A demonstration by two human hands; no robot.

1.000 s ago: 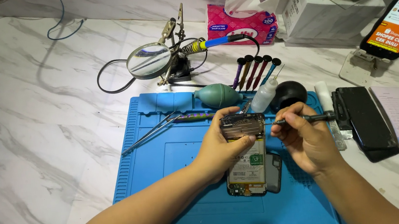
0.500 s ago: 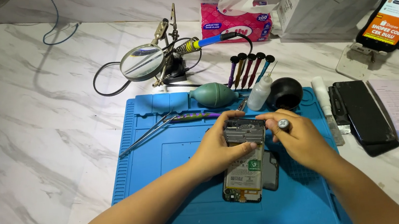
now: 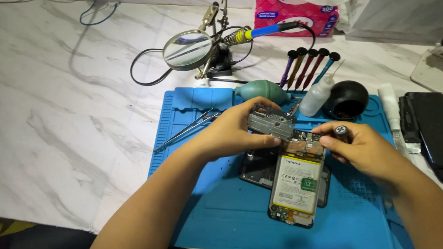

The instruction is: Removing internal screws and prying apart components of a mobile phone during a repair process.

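An opened phone (image 3: 297, 185) with a white battery lies on a blue work mat (image 3: 208, 207). My left hand (image 3: 233, 131) pinches a grey metal cover plate (image 3: 271, 123) and holds it tilted just above the phone's top end. My right hand (image 3: 361, 146) grips a small screwdriver (image 3: 341, 130), its cap up, right beside the phone's exposed board (image 3: 305, 143). A dark back cover (image 3: 258, 169) lies partly under the phone on its left.
Tweezers (image 3: 187, 129), a teal air blower (image 3: 261, 91), a white dropper bottle (image 3: 316, 96) and a black bowl (image 3: 346, 100) line the mat's far edge. Behind stand spare screwdrivers (image 3: 308, 64), a magnifier stand (image 3: 188, 49), a soldering iron (image 3: 264, 30) and a tissue box (image 3: 297, 11). A black phone (image 3: 441, 133) lies to the right.
The grey cover plate has come up off the phone in my left hand. My right hand turned the screwdriver from lying sideways to pointing down at the board.
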